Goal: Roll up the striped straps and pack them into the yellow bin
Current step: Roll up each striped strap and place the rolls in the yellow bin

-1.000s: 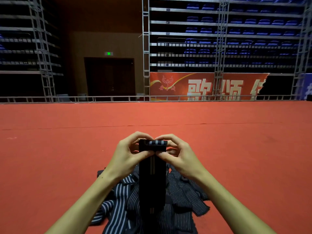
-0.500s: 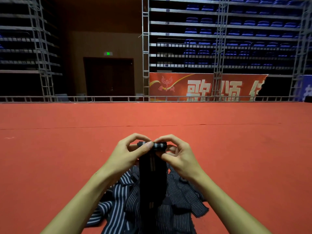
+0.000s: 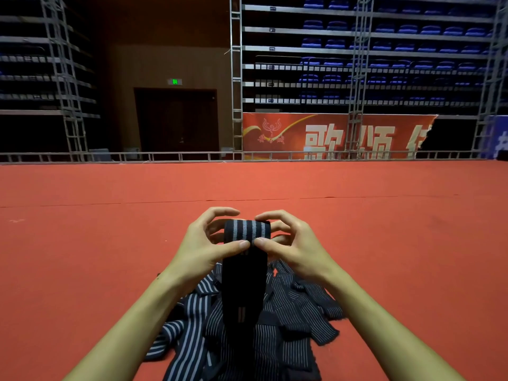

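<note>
A dark strap with grey stripes [image 3: 244, 276] hangs in front of me, and its top end is wound into a small roll [image 3: 246, 231]. My left hand [image 3: 204, 248] pinches the roll from the left, thumb on its lower front edge. My right hand [image 3: 295, 247] pinches it from the right in the same way. Below the hanging strap a loose pile of more striped straps [image 3: 291, 312] lies on the red carpet. No yellow bin is in view.
Red carpet [image 3: 110, 243] stretches ahead to a low metal rail [image 3: 192, 155]. Beyond stand metal trusses, a red banner [image 3: 330, 136], tiers of blue seats and a dark door under a green exit sign.
The rolled top of the strap has grown thicker and turned, so its grey stripes now face me. Both hands stay at about the same place.
</note>
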{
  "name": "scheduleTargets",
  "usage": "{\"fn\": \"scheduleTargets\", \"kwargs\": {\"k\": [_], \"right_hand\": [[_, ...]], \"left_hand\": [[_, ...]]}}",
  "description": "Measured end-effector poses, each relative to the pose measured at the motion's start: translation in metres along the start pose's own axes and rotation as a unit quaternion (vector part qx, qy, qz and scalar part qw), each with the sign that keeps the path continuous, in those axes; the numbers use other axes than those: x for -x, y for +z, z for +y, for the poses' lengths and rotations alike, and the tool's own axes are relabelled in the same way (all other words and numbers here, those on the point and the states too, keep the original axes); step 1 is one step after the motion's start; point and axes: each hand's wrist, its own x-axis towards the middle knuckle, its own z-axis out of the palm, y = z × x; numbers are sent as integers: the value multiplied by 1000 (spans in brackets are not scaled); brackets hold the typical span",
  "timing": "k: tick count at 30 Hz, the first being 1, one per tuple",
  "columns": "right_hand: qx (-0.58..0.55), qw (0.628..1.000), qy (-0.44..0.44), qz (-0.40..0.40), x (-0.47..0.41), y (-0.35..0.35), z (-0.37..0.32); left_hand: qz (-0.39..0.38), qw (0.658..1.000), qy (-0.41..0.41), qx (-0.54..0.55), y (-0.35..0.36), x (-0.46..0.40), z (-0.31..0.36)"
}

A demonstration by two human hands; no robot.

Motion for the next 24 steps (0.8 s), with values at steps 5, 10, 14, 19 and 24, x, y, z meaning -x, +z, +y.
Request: {"fn": "scheduleTargets", "kwargs": {"k": [5,10,14,19,24], "right_hand": [[24,997,-56,39,-1,1,2],[52,992,-92,68,0,3,3],[54,988,-113,88,-2,4,2],[60,985,-137,84,-7,1,-9],[12,996,-66,66,-5,-6,-21]], "left_hand": [[11,1000,-12,-24,3,-2,2],[-11,1000,-5,-21,6,-3,9],[-24,1000,6,-15,7,-9,16],[-21,998,50,-33,5,-16,22],[-17,991,120,-56,5,-15,26]]}}
